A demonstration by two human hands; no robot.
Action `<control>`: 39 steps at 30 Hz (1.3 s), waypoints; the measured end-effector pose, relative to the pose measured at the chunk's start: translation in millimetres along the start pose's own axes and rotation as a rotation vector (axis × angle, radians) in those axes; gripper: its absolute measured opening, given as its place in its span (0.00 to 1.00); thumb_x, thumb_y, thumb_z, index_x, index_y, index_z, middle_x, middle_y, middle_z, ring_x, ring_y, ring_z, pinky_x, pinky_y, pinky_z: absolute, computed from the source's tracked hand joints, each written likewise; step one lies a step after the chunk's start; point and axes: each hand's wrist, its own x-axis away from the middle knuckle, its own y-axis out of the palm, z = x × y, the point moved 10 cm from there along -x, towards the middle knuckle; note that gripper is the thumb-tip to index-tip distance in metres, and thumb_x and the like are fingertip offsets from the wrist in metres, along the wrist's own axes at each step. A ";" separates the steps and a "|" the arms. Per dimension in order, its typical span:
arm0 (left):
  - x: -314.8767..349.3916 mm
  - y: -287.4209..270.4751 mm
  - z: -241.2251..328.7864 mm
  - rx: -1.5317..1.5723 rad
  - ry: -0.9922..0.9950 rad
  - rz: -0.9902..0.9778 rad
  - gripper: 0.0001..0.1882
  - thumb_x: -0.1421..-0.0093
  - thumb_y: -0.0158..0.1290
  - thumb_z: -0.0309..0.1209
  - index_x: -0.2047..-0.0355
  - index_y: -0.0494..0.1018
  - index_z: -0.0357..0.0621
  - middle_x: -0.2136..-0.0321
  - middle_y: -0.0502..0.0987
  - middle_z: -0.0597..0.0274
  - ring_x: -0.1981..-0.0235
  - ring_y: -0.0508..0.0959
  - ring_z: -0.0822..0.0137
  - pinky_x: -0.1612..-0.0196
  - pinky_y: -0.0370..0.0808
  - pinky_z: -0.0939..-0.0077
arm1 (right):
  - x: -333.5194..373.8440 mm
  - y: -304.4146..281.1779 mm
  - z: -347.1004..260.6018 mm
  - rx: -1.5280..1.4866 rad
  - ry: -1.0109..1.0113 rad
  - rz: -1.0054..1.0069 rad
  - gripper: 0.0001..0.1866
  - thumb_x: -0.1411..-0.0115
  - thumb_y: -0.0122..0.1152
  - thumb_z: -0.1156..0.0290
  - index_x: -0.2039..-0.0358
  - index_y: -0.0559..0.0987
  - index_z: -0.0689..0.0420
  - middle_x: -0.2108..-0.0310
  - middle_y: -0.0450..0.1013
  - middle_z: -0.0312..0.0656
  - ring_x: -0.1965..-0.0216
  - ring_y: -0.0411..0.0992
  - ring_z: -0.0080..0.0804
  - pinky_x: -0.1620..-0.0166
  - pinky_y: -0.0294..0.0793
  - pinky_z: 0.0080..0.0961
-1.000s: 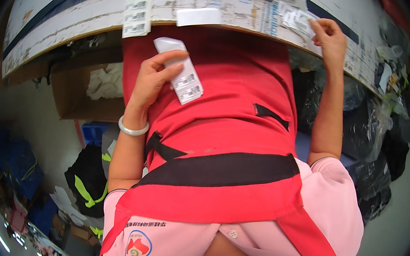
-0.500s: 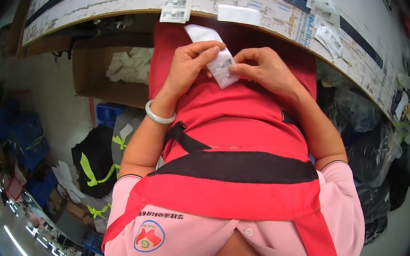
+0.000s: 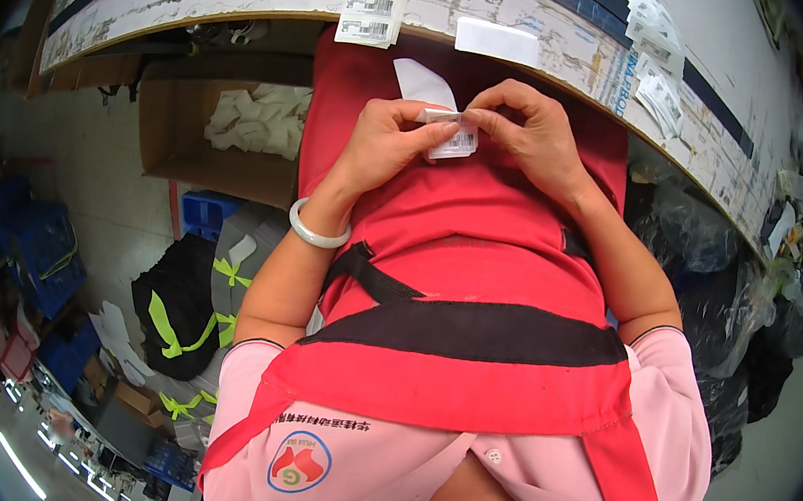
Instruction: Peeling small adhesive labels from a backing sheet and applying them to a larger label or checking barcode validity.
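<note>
A strip of white barcode labels [image 3: 459,142] is between my hands, above the red apron [image 3: 484,210] on my lap. Its blank white end stands up toward the table, and the printed part is bent over near my fingertips. My left hand [image 3: 388,146], with a white bangle at its wrist, is closed on the strip between thumb and fingers. Thumb and forefinger of my right hand [image 3: 535,142] pinch at the strip's bent upper edge. Whether a single label is coming off there is hidden by the fingertips.
Ahead runs a worn white table edge [image 3: 278,27], with a longer barcode label sheet [image 3: 373,3], a blank white card [image 3: 498,41] and loose labels [image 3: 660,97] on it. A cardboard box [image 3: 163,142] of white scraps is at left; dark plastic bags [image 3: 709,302] lie at right.
The strip was flat and slanted between my hands; now its printed part is bent over. My right fingers have moved from its face to the bent edge.
</note>
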 end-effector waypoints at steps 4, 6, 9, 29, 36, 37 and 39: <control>0.2 -5.8 -3.8 0.063 -0.041 -0.022 0.15 0.37 0.52 0.36 0.65 0.78 0.33 0.75 0.78 0.64 0.76 0.73 0.79 0.73 0.69 0.86 | 2.0 -9.6 -9.0 0.053 -0.074 0.063 0.05 0.43 0.61 0.74 0.68 0.79 0.62 0.72 0.75 0.37 0.70 0.70 0.19 0.64 0.71 0.17; -0.7 -3.8 -3.7 0.161 -0.052 -0.041 0.18 0.36 0.50 0.38 0.66 0.79 0.33 0.75 0.78 0.62 0.75 0.73 0.78 0.73 0.69 0.85 | 3.8 -26.3 -20.5 0.041 -0.120 0.167 0.05 0.42 0.61 0.74 0.67 0.78 0.61 0.72 0.74 0.35 0.71 0.70 0.19 0.64 0.71 0.16; -5.3 -11.0 8.3 -0.035 0.043 0.059 0.17 0.35 0.49 0.37 0.64 0.78 0.32 0.73 0.79 0.60 0.72 0.75 0.77 0.68 0.71 0.84 | 4.3 -57.4 -22.1 -0.051 -0.163 0.325 0.08 0.42 0.62 0.72 0.62 0.77 0.58 0.72 0.74 0.34 0.71 0.70 0.17 0.65 0.71 0.16; -4.8 0.2 59.3 -0.601 0.445 0.362 0.22 0.41 0.50 0.25 0.45 0.66 0.38 0.63 0.78 0.46 0.64 0.79 0.62 0.60 0.73 0.74 | -5.1 -67.6 -45.2 0.492 -0.473 0.377 0.35 0.52 0.70 0.73 0.43 0.67 0.46 0.60 0.74 0.36 0.57 0.70 0.34 0.53 0.72 0.29; -9.0 2.7 55.7 -0.584 0.396 0.325 0.22 0.40 0.51 0.25 0.44 0.67 0.42 0.61 0.77 0.58 0.62 0.74 0.74 0.58 0.72 0.80 | -10.6 -60.3 -59.9 0.529 -0.490 0.351 0.37 0.53 0.71 0.72 0.42 0.66 0.46 0.60 0.73 0.37 0.57 0.70 0.33 0.51 0.69 0.29; -8.4 3.0 59.2 -0.623 0.433 0.338 0.22 0.40 0.51 0.25 0.45 0.68 0.42 0.62 0.78 0.58 0.63 0.75 0.74 0.59 0.72 0.80 | -8.2 -62.6 -59.2 0.531 -0.489 0.346 0.37 0.53 0.71 0.72 0.42 0.66 0.46 0.60 0.73 0.37 0.57 0.70 0.33 0.51 0.69 0.29; -7.6 4.0 63.3 -0.658 0.470 0.348 0.21 0.40 0.51 0.26 0.45 0.69 0.43 0.63 0.78 0.58 0.64 0.75 0.74 0.60 0.73 0.80 | -0.3 -71.2 -58.7 0.687 -0.466 0.401 0.36 0.53 0.71 0.73 0.42 0.66 0.47 0.62 0.72 0.36 0.58 0.71 0.32 0.51 0.70 0.28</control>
